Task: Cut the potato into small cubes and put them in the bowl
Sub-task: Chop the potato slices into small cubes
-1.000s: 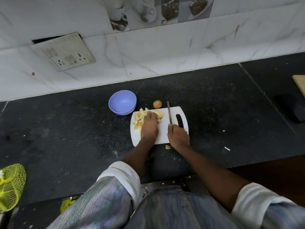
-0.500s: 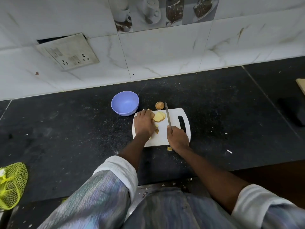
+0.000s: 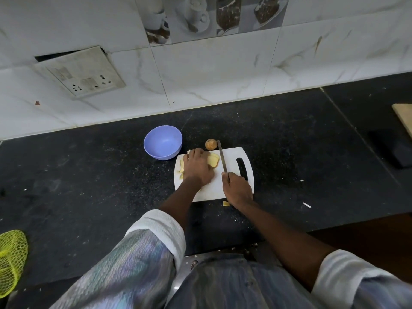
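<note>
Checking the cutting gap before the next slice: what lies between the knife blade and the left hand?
In the head view, potato slices lie on the cutting board between the knife and the left hand.

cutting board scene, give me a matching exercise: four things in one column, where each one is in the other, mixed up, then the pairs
Things:
1. bowl
2. knife
3. potato slices
4. small yellow piece

Places:
A. on the counter just off the board's near edge
B. on the counter, left of the board's far corner
C. held in the right hand, blade over the board
D. on the board, partly under the left hand

Pairs: 1-B, 2-C, 3-D, 4-A
</note>
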